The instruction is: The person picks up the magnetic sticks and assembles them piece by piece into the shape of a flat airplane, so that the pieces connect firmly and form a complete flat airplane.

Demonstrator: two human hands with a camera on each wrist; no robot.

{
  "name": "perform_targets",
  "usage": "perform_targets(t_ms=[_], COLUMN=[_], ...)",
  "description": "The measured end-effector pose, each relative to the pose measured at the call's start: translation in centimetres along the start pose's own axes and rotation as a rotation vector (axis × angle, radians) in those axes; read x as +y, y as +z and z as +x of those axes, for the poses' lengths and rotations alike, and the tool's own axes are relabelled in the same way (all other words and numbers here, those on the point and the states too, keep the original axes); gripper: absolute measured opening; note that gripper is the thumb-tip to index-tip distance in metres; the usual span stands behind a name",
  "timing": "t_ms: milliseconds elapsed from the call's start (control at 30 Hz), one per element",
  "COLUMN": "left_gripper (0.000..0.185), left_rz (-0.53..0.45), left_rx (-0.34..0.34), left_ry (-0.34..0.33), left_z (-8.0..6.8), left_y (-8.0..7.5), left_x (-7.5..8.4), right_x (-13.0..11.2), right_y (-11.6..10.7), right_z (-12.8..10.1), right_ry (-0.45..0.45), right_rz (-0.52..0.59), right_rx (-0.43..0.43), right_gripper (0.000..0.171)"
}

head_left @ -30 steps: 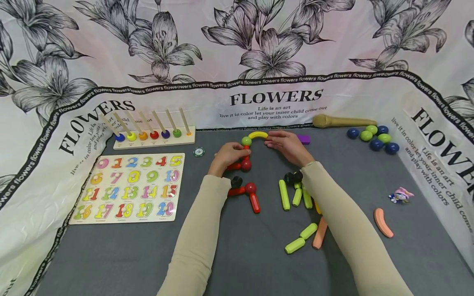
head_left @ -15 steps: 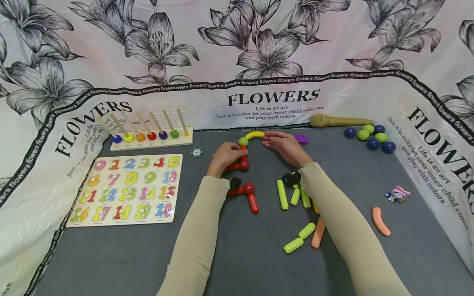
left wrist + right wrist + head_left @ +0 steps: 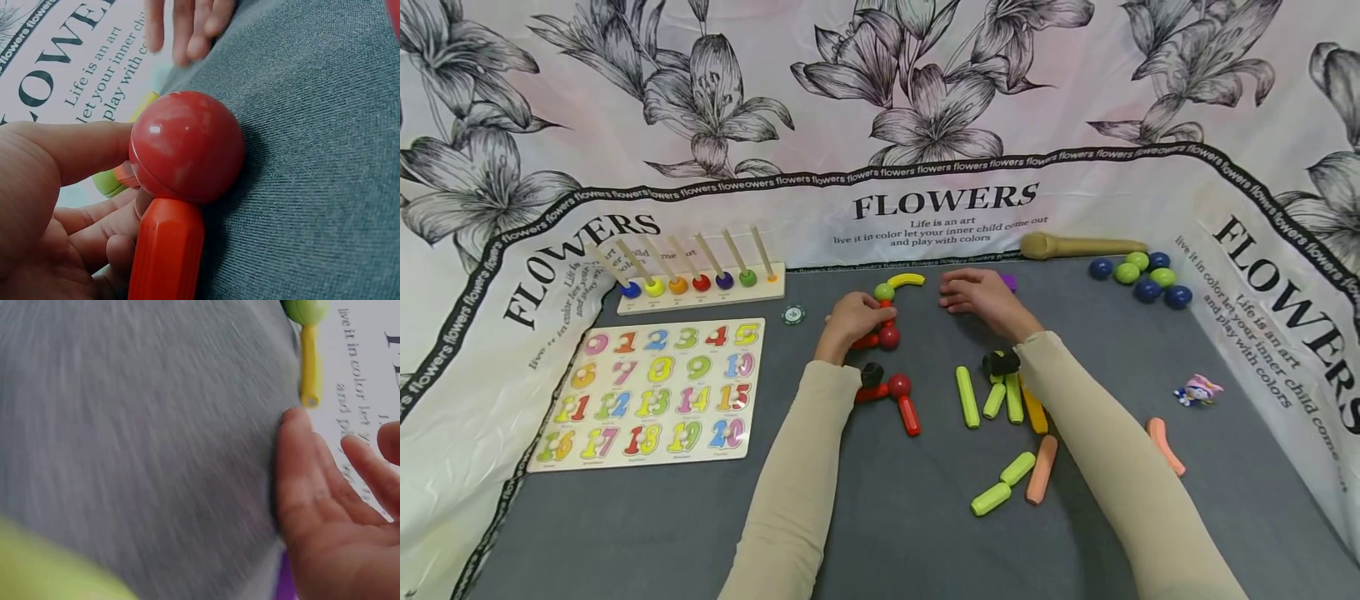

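Observation:
In the head view my left hand (image 3: 857,318) pinches a short red magnetic rod (image 3: 887,310), with a green ball (image 3: 884,292) above it and a red ball (image 3: 889,337) below. Seen from the left wrist, that red ball (image 3: 187,147) stands in front of the thumb tip, and an orange-red rod (image 3: 167,250) joins it. A curved yellow rod (image 3: 907,280) reaches right from the green ball. My right hand (image 3: 985,298) is apart from its free end, fingers extended and holding nothing. Nearer the front, another red ball (image 3: 899,385) has two red rods attached.
Loose light-green rods (image 3: 967,397), an amber rod (image 3: 1033,408) and orange rods (image 3: 1041,471) lie by the right forearm. At left are a number board (image 3: 647,392) and a peg stand (image 3: 700,292). Blue and green balls (image 3: 1147,290) and a small figurine (image 3: 1198,390) are at right.
My right hand has drawn away to the right from the end of the yellow rod. The left hand keeps its hold, and the view has shifted slightly.

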State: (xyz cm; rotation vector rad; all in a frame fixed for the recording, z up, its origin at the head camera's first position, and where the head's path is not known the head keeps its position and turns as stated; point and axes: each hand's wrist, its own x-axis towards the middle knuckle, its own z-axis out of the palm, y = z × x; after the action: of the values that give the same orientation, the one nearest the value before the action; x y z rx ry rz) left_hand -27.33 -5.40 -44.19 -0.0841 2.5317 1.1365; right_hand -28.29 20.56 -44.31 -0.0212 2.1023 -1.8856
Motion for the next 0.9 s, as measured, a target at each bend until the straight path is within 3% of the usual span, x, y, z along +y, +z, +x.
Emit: perform_targets(t_ms=[133,267,400,500,667,800,900], left_gripper=[0.040,0.040,0.039,0.039,0.043,0.056,0.069], left_rz=[0.019,0.016,-0.004,-0.012,-0.012,-0.043,-0.118], left_rx=[-0.010,-0.029,-0.034,-0.030,-0.018,-0.016,-0.026], left_ry=[-0.006,0.005,0.014,0.016,0.005,-0.030,-0.041], left_z=[0.1,0.2,0.3,0.3,0.2,0.1,-0.2], left_y=[0.2,0.4,0.3,0.3,0.2,-0.1,-0.4], left_x=[-0.2,-0.3,-0.3,-0.2,-0.2,-0.2,-0.1], right_x=[-1.0,-1.6,-1.6,-1.2,-0.2,0.4,0.9], right_y=[-2.0,-4.7,-7.8,-10.1,-13.0,-13.9,-14.2], right_z=[-1.0,-1.8,-1.8,-2.0,-2.6,-3.0,-3.2], right_ry=[-0.067,-0.126,-0.165,-0.161,-0.057,0.003,0.020], right_rz=[-0.246,-0.485,-0.654,-0.735,-0.805,-0.812,-0.825], right_rx=[0.090,0.253,0.384,0.430,0.436,0.417,0.421], right_gripper=[0.040,0.040,0.042,0.044,0.054,0.062,0.065])
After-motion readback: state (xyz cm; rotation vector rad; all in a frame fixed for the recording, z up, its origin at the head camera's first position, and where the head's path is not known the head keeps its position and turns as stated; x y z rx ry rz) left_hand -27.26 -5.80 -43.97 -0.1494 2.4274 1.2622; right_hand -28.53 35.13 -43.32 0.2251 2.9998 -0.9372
